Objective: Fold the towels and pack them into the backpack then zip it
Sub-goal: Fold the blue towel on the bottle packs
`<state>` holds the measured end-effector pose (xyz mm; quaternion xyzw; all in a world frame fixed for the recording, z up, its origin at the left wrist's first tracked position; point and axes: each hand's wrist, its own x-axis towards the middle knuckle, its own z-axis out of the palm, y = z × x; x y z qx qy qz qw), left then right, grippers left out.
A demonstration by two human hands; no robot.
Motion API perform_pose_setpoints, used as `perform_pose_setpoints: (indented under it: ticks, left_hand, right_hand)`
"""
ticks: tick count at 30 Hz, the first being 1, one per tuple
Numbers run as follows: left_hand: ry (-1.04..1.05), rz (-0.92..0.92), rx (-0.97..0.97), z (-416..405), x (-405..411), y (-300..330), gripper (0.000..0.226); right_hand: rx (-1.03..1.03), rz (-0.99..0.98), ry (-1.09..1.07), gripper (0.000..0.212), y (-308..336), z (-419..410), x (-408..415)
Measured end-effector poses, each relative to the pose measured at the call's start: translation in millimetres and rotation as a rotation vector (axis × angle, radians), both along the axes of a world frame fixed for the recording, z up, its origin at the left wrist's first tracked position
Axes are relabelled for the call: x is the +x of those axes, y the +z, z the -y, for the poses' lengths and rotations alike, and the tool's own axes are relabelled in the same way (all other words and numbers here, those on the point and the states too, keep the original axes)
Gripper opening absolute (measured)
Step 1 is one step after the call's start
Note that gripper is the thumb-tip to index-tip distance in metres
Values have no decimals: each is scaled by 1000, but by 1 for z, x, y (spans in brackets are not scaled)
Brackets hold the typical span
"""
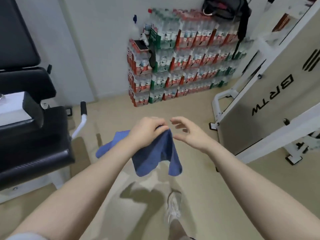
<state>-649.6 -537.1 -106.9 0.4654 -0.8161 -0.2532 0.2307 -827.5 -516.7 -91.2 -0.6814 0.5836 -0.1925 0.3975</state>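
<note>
Fingers of the left hand (pixel 147 130) curled around a bunched corner of a blue towel (pixel 155 155), which hung in the air above a beige floor (pixel 207 179). At three o'clock of it, just beside, the right hand (pixel 188 134) hovered with fingers loosely spread, holding nothing. Stacked packs of bottled water (pixel 181 66) stood against the wall at twelve o'clock.

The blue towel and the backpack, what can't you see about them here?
- Blue towel, head view: the left hand grips its top, hiding the held edge; the left forearm covers its middle, so any fold is unclear.
- Backpack: a dark bag sits atop the water bottle packs, cut off by the top edge and blurred; whether it is the backpack cannot be told.
- Other towels: none visible.
- Right hand: open, holding nothing.
</note>
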Motion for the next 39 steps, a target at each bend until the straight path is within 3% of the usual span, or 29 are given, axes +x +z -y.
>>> perform_pose_setpoints:
  ticks: [3, 6, 11, 15, 20, 26, 28, 30, 33, 35, 37, 39]
  left_hand:
    - [7, 67, -108, 49, -29, 6, 41]
    - [43, 84, -160, 98, -56, 21, 48]
    - [123, 156, -241, 179, -90, 51, 58]
    - [159, 185, -232, 246, -112, 63, 42]
    - [311, 64, -277, 340, -137, 62, 33]
    - [539, -289, -240, 483, -147, 50, 17]
    - [557, -287, -234, 540, -140, 53, 16]
    - [545, -192, -252, 596, -128, 52, 16]
    - [406, 128, -258, 670, -116, 42, 25]
    - [349, 304, -315, 708, -112, 32, 31]
    - [415, 308, -317, 741, -114, 28, 34]
    - [558, 198, -268, 776, -121, 35, 28]
  right_hand:
    - [-54, 98, 162, 33, 2, 59, -9]
    - [-82, 139, 162, 22, -1, 116, -30]
    - [-194, 37, 203, 16, 8, 208, -84]
    - [-322, -224, 136, 23, 6, 281, -128]
    - [-331, -419, -77, 12, 8, 378, -180]
    - [-347, -591, -317, 12, 9, 516, -244]
    - [-323, -532, -402, 14, 9, 564, -262]
    - [-282, -332, -523, 22, 16, 615, -267]
    - [-228, 79, -696, 22, 24, 693, -263]
    - [-181, 221, -779, 12, 28, 741, -258]
    - [-163, 329, -795, 10, 30, 781, -254]
    - [-171, 440, -793, 13, 34, 817, -251]
